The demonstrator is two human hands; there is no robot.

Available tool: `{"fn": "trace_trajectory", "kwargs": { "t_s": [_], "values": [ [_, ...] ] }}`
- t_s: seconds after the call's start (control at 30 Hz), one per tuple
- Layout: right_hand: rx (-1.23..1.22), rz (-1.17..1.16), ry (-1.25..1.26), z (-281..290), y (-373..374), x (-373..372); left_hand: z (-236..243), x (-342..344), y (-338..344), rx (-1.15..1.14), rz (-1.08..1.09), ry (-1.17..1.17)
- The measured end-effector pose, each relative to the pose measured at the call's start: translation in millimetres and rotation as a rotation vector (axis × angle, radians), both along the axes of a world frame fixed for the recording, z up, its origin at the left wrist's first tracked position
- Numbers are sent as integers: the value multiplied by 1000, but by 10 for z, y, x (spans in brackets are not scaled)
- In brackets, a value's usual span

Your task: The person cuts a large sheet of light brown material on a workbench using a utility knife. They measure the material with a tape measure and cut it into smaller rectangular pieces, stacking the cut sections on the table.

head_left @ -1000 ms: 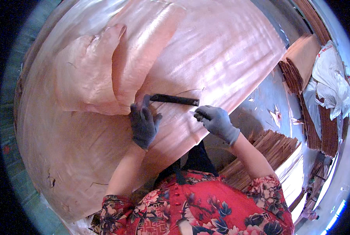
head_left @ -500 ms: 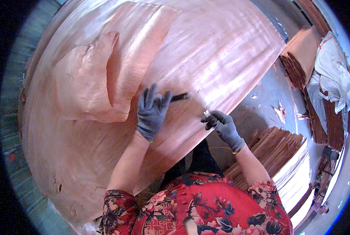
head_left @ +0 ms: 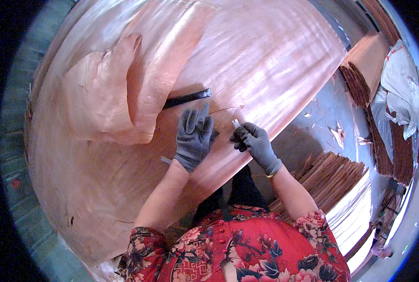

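Note:
My left hand (head_left: 194,141), in a grey glove, is over a broad pinkish-brown veneer sheet (head_left: 261,61), its fingers stretched out and slightly blurred. A short grey strip (head_left: 166,160) pokes out beside its wrist; the rest is hidden under the hand. Just beyond the fingertips, a flat black strip (head_left: 188,98) lies on the veneer, one end against a curled-up veneer piece (head_left: 101,98). My gloved right hand (head_left: 256,145) is closed in a pinch on a small white piece (head_left: 236,123) near the sheet's right edge. Between the hands and the black strip runs a thin brown sliver (head_left: 226,110).
Stacked brown veneer sheets (head_left: 329,181) sit low at the right. Farther right are a folded veneer bundle (head_left: 366,63) and white plastic bags (head_left: 402,89). Scraps (head_left: 337,135) litter the grey floor. A small dark hole (head_left: 72,220) marks the sheet at lower left.
The black strip, partly behind my left hand before, now lies farther left and away, apart from it. My left hand has come nearer and rightward; my right hand has shifted slightly left with the white piece.

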State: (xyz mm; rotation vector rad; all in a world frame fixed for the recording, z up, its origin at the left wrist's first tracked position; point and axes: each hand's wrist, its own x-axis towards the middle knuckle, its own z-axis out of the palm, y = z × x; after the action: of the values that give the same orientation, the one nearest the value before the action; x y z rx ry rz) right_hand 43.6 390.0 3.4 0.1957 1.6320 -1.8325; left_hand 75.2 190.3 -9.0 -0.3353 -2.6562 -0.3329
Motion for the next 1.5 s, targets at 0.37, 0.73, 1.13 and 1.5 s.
{"fn": "trace_trajectory", "kwargs": {
  "t_s": [0.37,0.73,1.13,1.5],
  "values": [
    [209,61,140,114,-226,-469,-192,-47,-23,56,76,-50],
    [98,64,39,98,-169,-157,-33,-57,18,45,167,-194],
    [139,0,60,97,-169,-229,-38,-28,78,27,124,-230],
    [312,98,125,172,-254,-471,-44,-43,66,-39,52,-354]
  ]
}}
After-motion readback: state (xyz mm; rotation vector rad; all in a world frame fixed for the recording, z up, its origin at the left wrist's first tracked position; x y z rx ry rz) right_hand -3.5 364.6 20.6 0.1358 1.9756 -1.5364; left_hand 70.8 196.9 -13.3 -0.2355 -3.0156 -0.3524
